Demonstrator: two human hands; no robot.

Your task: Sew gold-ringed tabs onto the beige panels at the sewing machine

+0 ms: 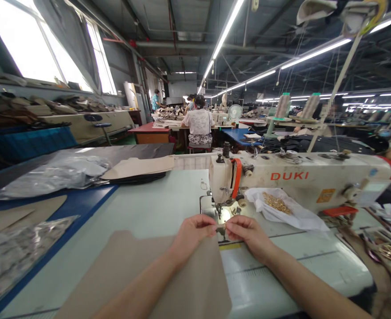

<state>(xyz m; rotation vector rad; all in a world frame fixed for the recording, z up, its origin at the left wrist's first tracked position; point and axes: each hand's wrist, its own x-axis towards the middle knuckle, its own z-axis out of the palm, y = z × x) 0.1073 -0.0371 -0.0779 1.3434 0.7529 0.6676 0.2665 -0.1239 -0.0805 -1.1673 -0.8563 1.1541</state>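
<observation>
In front of the sewing machine, both my hands are raised with fingertips pinched close together. My left hand grips one end of a small beige strip. Between the thumb and finger of my right hand is a small gold-coloured metal piece, at the strip's other end; its exact shape is too small to make out. Below my left hand and forearm a large beige panel lies flat on the table. The machine's needle area is just beyond my fingertips.
A white bag of gold-coloured metal fittings lies against the machine bed. To the left are stacked beige panels, a clear plastic bag and a patterned plastic-wrapped bundle. A person sits ahead, back turned.
</observation>
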